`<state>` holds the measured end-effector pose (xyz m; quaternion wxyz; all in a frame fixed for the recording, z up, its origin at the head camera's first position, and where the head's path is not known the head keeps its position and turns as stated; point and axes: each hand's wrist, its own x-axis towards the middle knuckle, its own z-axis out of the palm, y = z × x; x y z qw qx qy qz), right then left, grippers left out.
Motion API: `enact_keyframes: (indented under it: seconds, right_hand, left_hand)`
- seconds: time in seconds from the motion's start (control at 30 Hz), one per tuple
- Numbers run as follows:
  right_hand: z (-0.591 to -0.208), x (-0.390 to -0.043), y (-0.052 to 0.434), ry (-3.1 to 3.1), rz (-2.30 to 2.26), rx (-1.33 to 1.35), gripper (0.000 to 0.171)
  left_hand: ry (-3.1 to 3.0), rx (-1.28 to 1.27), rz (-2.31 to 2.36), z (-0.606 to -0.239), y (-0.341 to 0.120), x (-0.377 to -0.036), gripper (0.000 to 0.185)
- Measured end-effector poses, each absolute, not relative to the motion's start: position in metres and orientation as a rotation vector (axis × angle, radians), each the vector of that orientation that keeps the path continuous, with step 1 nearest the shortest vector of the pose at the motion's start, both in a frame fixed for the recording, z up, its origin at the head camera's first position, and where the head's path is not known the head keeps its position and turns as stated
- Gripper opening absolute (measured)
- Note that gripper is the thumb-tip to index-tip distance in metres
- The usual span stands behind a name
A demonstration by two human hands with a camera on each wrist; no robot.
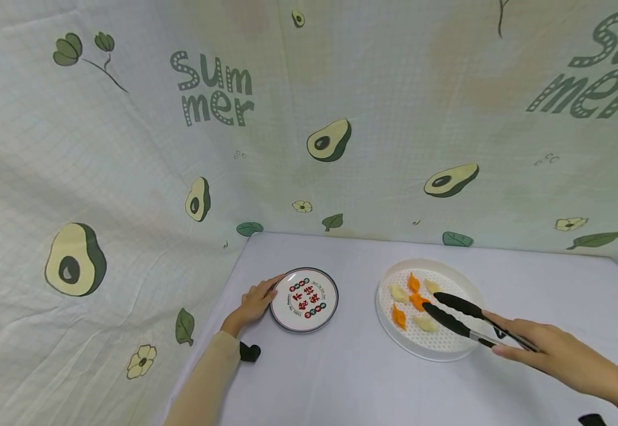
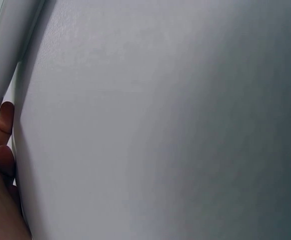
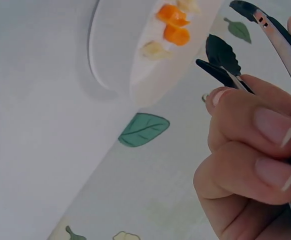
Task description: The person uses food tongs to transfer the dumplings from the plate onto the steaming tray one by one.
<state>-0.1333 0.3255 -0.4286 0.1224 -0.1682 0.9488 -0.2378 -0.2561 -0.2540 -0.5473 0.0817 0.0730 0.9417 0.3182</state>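
My left hand (image 1: 257,300) holds the left rim of a small round plate (image 1: 286,316), white with a dark rim and red lettering. In the left wrist view its fingers (image 2: 4,120) lie at the edge of the plate (image 2: 8,45). With my right hand (image 1: 559,354) I grip black-tipped metal tongs (image 1: 453,320), their two arms spread apart. The tips hang over a round white tray (image 1: 455,278) with a dimpled surface. On it lie several orange dumpling-shaped pieces (image 1: 398,317) and pale yellow ones (image 1: 425,323). One tong tip overlaps the middle orange piece (image 1: 418,300).
Both plate and tray stand on a table with a white cover (image 1: 341,378). A printed cloth (image 1: 383,89) with avocados and leaves hangs behind and to the left. Black straps (image 1: 249,352) show near each wrist.
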Motion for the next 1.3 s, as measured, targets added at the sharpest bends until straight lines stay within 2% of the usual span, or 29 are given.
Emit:
enact_keyframes:
  seconds: [0.27, 0.53, 1.03, 1.3]
  right_hand:
    - [-0.428, -0.132, 0.338, 2.919, -0.807, -0.406, 0.068]
    - [-0.443, -0.132, 0.347, 3.031, -0.906, -0.178, 0.074]
    - [-0.462, -0.149, 0.370, 3.138, -0.752, -0.006, 0.098]
    - [-0.472, -0.150, 0.384, 3.148, -0.769, 0.058, 0.101]
  left_hand:
    - [2.818, 0.234, 0.984, -0.547, -0.254, -0.255, 0.046]
    - [2.825, 0.223, 0.958, -0.551, -0.254, -0.255, 0.046]
    - [2.813, 0.196, 0.961, -0.553, -0.256, -0.256, 0.046]
    - [2.810, 0.213, 0.956, -0.553, -0.257, -0.257, 0.046]
